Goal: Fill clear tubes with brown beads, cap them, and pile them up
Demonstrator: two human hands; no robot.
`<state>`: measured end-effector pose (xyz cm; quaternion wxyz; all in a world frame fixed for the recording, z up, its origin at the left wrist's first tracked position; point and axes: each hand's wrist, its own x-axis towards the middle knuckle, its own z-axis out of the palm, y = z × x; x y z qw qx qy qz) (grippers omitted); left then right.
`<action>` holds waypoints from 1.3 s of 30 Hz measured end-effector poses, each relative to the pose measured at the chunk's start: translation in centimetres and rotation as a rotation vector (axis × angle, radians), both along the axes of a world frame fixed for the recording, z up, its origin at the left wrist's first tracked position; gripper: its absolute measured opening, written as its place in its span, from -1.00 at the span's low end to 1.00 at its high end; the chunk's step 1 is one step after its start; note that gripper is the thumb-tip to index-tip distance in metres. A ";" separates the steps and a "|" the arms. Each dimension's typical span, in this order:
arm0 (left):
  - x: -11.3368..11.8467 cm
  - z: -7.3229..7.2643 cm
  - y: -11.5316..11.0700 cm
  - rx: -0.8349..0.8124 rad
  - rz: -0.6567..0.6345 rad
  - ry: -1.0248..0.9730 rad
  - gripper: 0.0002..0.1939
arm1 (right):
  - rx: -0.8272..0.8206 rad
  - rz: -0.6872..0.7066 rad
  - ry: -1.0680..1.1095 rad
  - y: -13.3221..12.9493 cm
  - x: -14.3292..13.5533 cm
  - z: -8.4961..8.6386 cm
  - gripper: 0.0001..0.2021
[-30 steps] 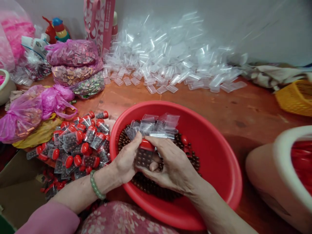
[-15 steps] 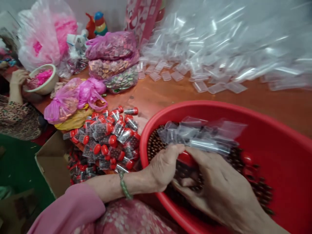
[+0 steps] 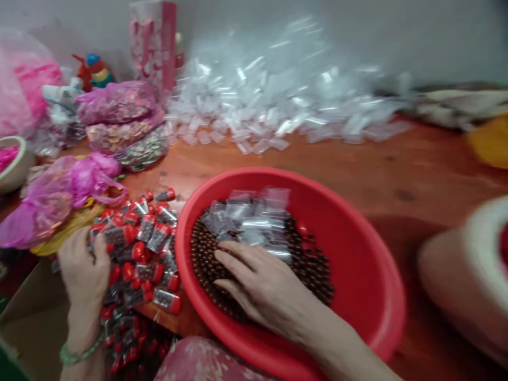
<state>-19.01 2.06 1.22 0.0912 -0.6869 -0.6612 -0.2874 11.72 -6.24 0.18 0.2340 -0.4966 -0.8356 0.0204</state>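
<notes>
So the red basin (image 3: 349, 259) has brown beads (image 3: 210, 275) and clear plastic sleeves (image 3: 254, 211) in it, right hand (image 3: 265, 288) over the beads, fingers loosely spread. Left of the basin, the left hand (image 3: 81, 264) curls at red-capped packs (image 3: 146, 227), can't tell if it's gripping one. Cream tub (image 3: 448, 264) right of the basin is blurry, cut off

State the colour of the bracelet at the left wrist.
The bracelet is pale green, seen in the head view, bottom left.
</notes>
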 end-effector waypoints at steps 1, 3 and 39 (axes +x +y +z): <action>-0.2 -0.3 0.6 0.038 -0.002 0.027 -0.65 | -0.040 -0.013 -0.018 0.0 -0.1 0.1 -0.75; 0.7 -0.6 1.4 0.054 -0.101 0.030 -0.60 | -0.116 -0.045 -0.057 0.1 0.0 0.2 -0.77; 19.4 -2.4 5.9 -0.543 -1.047 0.629 -0.72 | -0.411 -0.247 -0.157 5.3 6.5 -0.3 -0.83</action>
